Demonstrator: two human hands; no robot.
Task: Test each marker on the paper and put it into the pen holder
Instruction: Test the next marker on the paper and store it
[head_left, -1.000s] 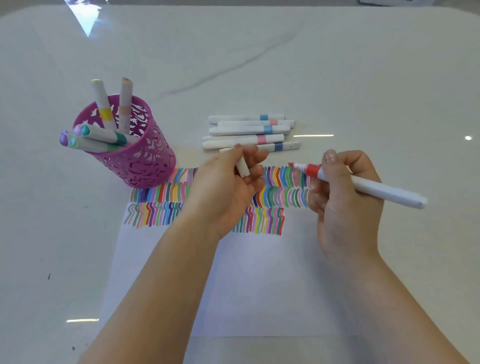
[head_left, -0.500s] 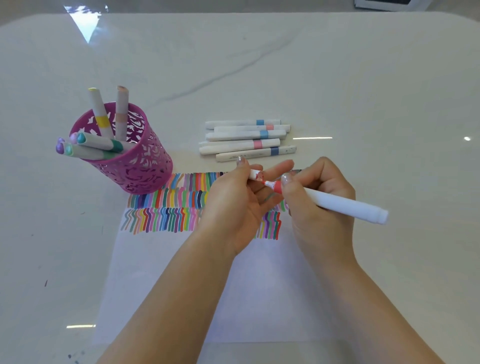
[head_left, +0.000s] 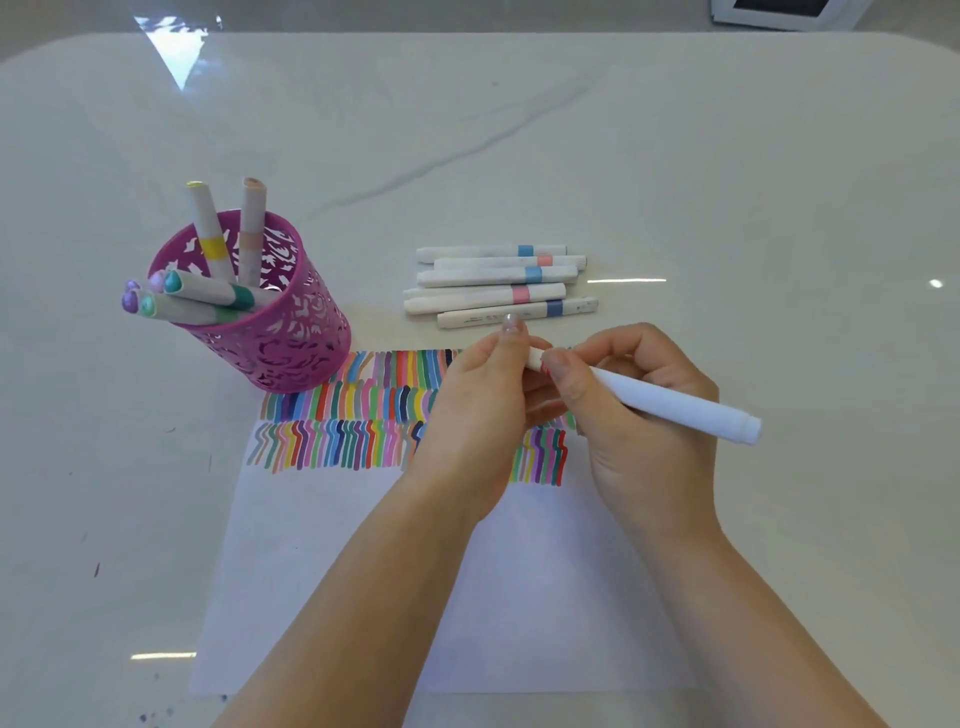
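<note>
My right hand (head_left: 639, 415) grips a white marker (head_left: 680, 405) whose barrel points to the right. My left hand (head_left: 478, 405) pinches the marker's cap (head_left: 535, 358), which sits on the marker's tip between the two hands. Both hands hover over the white paper (head_left: 441, 597), which carries rows of coloured strokes. A pink perforated pen holder (head_left: 275, 332) stands at the paper's upper left corner with several markers in it. Several capped white markers (head_left: 493, 286) lie side by side on the table behind the hands.
The white marble table (head_left: 727, 182) stretches all around the paper. A dark framed object (head_left: 779, 13) sits at the far right edge. Small ink specks mark the table at the near left.
The red tip was bare and apart from the cap a second ago. The hands came together and the cap now covers the tip.
</note>
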